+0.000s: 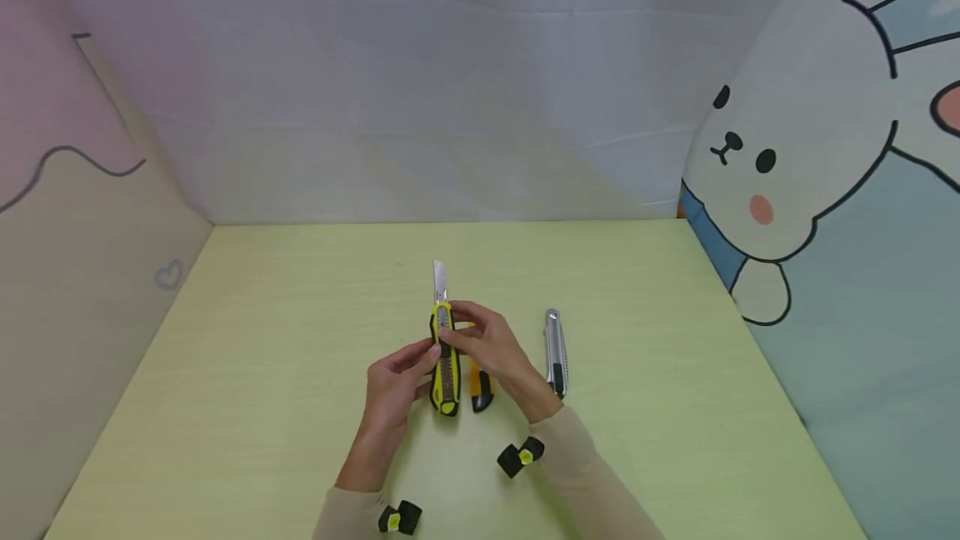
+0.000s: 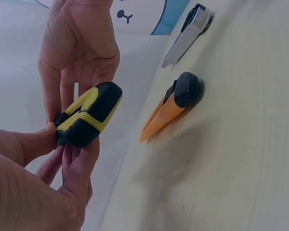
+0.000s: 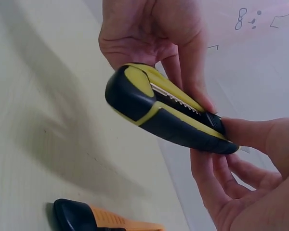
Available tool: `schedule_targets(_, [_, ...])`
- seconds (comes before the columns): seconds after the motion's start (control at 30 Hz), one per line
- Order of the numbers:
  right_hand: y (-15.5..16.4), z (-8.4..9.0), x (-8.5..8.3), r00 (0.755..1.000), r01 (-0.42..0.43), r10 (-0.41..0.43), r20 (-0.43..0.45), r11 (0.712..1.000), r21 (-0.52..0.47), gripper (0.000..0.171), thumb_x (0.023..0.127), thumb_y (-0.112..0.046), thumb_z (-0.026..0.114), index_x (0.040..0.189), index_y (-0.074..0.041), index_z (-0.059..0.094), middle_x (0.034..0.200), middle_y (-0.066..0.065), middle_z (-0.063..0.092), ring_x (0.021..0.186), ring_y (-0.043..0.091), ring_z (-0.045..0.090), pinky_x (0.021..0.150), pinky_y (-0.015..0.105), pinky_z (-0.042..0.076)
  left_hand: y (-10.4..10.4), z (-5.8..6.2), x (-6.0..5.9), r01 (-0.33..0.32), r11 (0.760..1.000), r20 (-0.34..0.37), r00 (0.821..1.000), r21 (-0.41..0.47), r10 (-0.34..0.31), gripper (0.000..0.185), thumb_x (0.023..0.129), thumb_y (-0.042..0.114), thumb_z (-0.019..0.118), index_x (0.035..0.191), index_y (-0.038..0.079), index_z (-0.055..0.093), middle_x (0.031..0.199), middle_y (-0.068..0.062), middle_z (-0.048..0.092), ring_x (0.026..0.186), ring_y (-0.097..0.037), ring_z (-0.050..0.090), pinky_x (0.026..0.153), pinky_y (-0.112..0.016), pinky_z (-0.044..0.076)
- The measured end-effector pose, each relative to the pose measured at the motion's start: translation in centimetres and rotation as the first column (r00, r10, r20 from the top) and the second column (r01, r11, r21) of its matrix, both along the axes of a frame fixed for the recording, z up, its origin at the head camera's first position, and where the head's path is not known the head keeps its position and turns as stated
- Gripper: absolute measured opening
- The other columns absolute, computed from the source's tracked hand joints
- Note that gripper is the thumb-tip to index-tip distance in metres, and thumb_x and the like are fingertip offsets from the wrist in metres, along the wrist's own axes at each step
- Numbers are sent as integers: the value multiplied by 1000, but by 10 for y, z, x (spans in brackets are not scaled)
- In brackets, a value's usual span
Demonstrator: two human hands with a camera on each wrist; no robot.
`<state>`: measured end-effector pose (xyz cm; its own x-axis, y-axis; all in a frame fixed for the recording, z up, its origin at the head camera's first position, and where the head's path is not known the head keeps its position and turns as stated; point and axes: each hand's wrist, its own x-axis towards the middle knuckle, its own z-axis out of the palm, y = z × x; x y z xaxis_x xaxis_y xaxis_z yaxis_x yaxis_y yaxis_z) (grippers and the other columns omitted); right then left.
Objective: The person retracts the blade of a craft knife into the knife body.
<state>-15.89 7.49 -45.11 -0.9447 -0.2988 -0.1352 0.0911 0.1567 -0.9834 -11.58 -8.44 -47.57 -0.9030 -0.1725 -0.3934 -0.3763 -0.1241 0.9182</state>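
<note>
Head view: the yellow-and-black utility knife (image 1: 445, 357) is held above the worktop (image 1: 262, 373) between the left hand (image 1: 397, 386) and the right hand (image 1: 491, 348), both clamped on its handle, long axis running away from the person with the bared blade (image 1: 439, 282) pointing to the far wall; an orange knife (image 1: 480, 390) lies just right of it and a silver knife (image 1: 556, 352) further right, both parallel to it. Left wrist view: the left thumb and fingers (image 2: 77, 168) pinch the yellow-and-black knife near its butt, with the orange knife (image 2: 171, 106) and silver knife (image 2: 189, 33) lying on the worktop beyond it. Right wrist view: the right hand's fingers (image 3: 216, 178) and thumb grip the knife's (image 3: 159, 110) front end, the butt pointing toward the camera, above the orange knife (image 3: 86, 219).
</note>
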Motion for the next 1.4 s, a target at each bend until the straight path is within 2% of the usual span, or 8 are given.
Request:
schedule_targets(0.33, [-3,0,4,996,92,-92,-5,996,1,41,99,-27,72,134,-9,66,121,13,68,95,23,69,82,38,60,4,1,-2,-49,998,0,999,47,49,44,90,29,82,125,4,74,124,-13,70,101,-15,68,78,-31,60])
schedule_targets(0.67, [-5,-1,6,986,169,-168,-23,985,40,39,96,-33,75,127,-9,71,111,10,70,89,19,67,75,33,59,8,1,-3,-57,996,-10,998,62,58,43,89,30,83,124,5,75,120,-11,71,99,-14,68,77,-30,60])
schedule_targets(0.97, [-7,1,6,986,165,-166,33,986,14,41,96,-24,76,131,-4,70,106,8,66,81,15,58,66,26,50,9,2,0,-54,998,6,999,27,54,40,92,27,81,125,5,74,119,-12,72,96,-14,68,73,-28,59])
schedule_targets(1.4, [-7,1,9,991,130,-130,-6,991,-9,42,97,-21,75,135,-4,67,113,12,66,90,17,65,75,32,56,5,2,-1,-55,997,-18,998,56,56,41,91,26,81,124,3,74,116,-11,72,94,-12,69,73,-28,60])
